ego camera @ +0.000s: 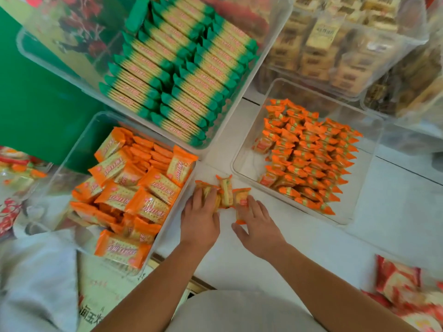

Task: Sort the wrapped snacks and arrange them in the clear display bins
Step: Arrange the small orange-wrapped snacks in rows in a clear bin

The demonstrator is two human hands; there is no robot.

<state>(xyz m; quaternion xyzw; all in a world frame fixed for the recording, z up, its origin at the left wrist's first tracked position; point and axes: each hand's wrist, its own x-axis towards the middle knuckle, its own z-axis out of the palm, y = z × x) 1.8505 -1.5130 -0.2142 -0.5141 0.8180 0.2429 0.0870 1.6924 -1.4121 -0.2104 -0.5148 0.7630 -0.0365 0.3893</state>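
Note:
A few small orange-wrapped snacks (226, 191) lie loose on the white counter between two clear bins. My left hand (201, 218) lies flat over the left ones, fingers spread. My right hand (257, 225) rests on another small orange pack (241, 200), fingers apart. The clear bin on the right (359, 188) holds neat rows of the same small orange snacks (309, 154). The clear bin on the left (79, 144) holds larger orange cracker packs (134, 188), some stacked and some jumbled. A bigger clear bin behind (271, 44) holds tidy rows of green-ended cracker packs (182, 75).
Further clear bins of tan wrapped snacks (335, 44) stand at the back right. Red and white snack bags (407, 291) lie at the lower right. A printed cardboard box (103, 295) and grey cloth (36, 279) sit at the lower left, more wrapped snacks (16, 164) at the far left.

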